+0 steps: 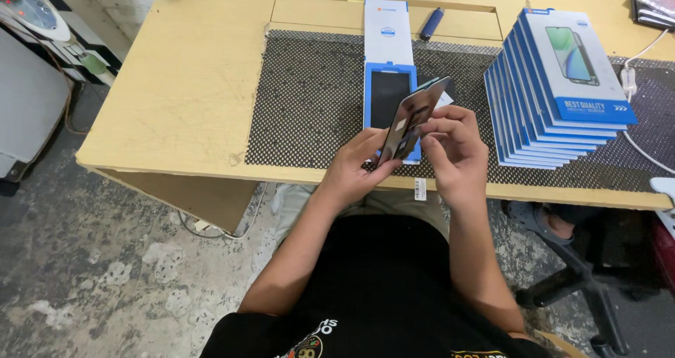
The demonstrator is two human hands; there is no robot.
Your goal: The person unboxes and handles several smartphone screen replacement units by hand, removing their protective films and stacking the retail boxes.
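A seated person holds a dark phone screen panel (411, 119) above the near edge of a light wooden table (190, 84), both hands closed around it. The left hand (355, 165) grips the panel's lower end from the left, fingers wrapped behind it; the right hand (453, 147) pinches its right edge, fingertips curled onto the panel. The panel stands tilted, its upper end leaning away from the person. Just beyond the hands lies an open blue tray (388, 94) with a dark insert, and past that its white sleeve (387, 31), both resting on a black perforated mat (309, 98). To the right of the right hand, near but apart, a slanted stack of blue-and-white boxes (555, 84) sits on the mat. A dark blue marker (431, 24) lies farther off, beside the sleeve.
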